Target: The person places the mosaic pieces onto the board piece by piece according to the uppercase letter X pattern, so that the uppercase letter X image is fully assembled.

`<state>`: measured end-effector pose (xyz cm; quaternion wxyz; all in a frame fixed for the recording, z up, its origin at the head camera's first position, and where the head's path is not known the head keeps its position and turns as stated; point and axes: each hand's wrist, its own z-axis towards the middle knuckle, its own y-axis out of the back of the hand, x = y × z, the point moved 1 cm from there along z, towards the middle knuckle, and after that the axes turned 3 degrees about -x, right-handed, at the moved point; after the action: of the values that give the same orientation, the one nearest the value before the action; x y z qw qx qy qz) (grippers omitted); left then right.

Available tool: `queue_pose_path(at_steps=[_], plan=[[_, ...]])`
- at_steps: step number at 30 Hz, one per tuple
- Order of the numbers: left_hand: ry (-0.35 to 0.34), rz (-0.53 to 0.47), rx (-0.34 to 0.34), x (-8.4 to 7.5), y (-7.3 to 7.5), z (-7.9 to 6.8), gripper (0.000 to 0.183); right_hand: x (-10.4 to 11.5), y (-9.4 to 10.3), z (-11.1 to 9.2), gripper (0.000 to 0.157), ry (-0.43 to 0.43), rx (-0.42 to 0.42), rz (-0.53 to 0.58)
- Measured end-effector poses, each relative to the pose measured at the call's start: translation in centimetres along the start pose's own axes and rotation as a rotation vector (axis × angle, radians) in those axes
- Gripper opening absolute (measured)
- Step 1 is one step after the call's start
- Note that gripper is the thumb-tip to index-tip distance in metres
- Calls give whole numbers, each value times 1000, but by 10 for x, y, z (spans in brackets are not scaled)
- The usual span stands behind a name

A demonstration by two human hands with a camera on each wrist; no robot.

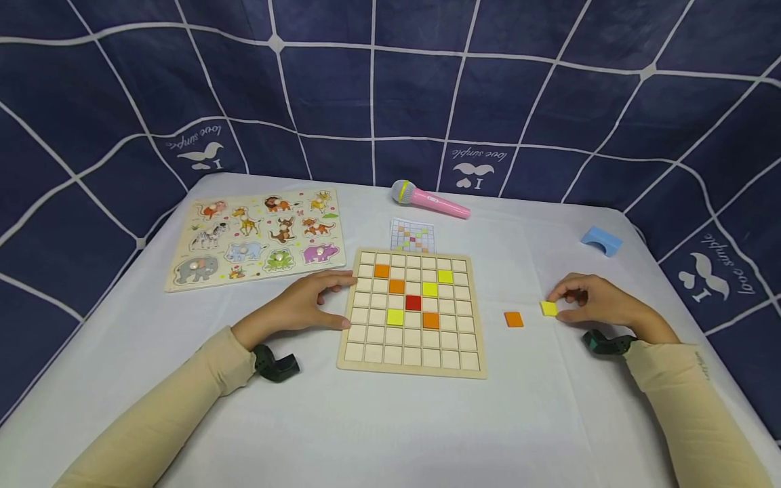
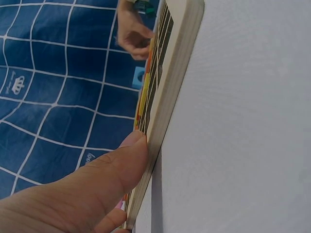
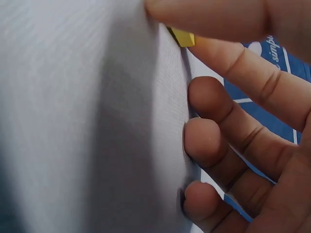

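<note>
A wooden grid board (image 1: 411,371) lies in the middle of the table, with several orange, yellow and red square tiles set in its cells. Along its left edge rests my left hand (image 1: 305,303), thumb and fingers spread apart; in the left wrist view the thumb (image 2: 116,162) presses the board's side. Right of the board, my right hand (image 1: 594,301) pinches a yellow square tile (image 1: 548,309) between thumb and index finger, low over the cloth. Its other fingers (image 3: 206,141) are bent close to the cloth. A loose orange tile (image 1: 514,319) lies between that hand and the board.
Behind the board lies a small printed pattern card (image 1: 412,234), with a pink toy microphone (image 1: 436,201) beyond it. An animal peg puzzle (image 1: 256,237) sits at the back left. A blue arch block (image 1: 603,240) is at the back right. Dark blue checked cloth surrounds the table.
</note>
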<state>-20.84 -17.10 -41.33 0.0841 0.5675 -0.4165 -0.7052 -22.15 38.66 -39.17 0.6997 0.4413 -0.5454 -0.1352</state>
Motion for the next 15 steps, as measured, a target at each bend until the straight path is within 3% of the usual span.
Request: queue_pose_path(at_steps=[9, 15], plan=[[-1, -1, -2, 0, 0, 0, 82, 13, -4, 5, 25, -21, 7, -13], [-3, -5, -2, 0, 0, 0, 82, 30, -11, 12, 23, 24, 26, -1]])
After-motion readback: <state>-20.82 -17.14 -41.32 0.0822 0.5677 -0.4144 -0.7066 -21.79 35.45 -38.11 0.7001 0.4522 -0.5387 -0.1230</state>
